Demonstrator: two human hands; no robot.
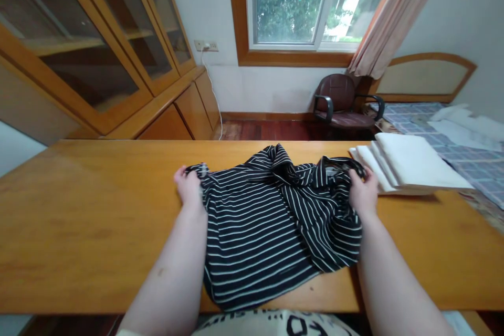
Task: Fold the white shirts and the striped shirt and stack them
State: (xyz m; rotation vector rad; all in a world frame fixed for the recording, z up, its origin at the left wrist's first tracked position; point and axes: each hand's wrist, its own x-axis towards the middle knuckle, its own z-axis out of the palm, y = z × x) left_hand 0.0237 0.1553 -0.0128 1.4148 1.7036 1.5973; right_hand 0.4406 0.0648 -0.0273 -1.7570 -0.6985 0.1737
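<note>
A black shirt with thin white stripes (252, 220) lies across the wooden table, its collar toward the far side and its right part bunched in folds. My left hand (189, 185) is closed on the shirt's left end, at what looks like a sleeve. On the other side, my right hand (364, 191) grips the gathered cloth near the upper right of the shirt. The fingertips of both hands are partly hidden by fabric.
White folded stacks (417, 163) rest on the table (98, 220) just right of my right hand. Beyond the table stand a dark red office chair (340, 97), a bed with a checked sheet (417, 121) and a glass-door cabinet (118, 26). A white cable (214, 92) hangs from a wall socket.
</note>
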